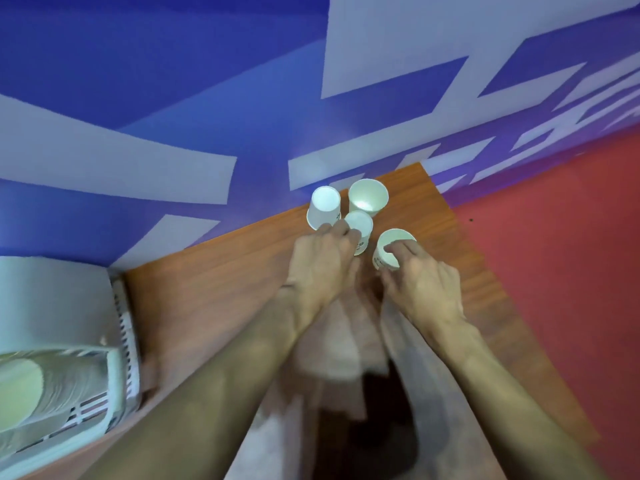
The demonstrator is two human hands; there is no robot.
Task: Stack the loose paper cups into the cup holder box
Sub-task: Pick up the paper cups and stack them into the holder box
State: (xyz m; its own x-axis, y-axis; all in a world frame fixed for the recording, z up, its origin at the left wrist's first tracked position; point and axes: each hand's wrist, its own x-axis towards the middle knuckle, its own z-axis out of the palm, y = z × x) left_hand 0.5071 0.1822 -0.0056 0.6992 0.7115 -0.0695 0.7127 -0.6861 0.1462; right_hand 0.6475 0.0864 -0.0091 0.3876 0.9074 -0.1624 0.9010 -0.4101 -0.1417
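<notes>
Several white paper cups stand at the far end of a wooden table (pixel 207 292). My left hand (pixel 322 265) curls its fingers round the middle cup (pixel 360 226), which stands upside down. My right hand (pixel 422 282) grips the near right cup (pixel 389 249), with fingers over its rim. An upside-down cup (pixel 323 206) stands at the far left of the group, and an upright cup (pixel 367 197) stands behind, both untouched. The cup holder box (pixel 69 386) lies at the near left with a stack of cups (pixel 38 393) in it.
A blue wall with pale lettering (pixel 173 133) runs close behind the table. Red floor (pixel 554 271) lies to the right past the table's edge. A pale cloth (pixel 339 344) hangs below my forearms.
</notes>
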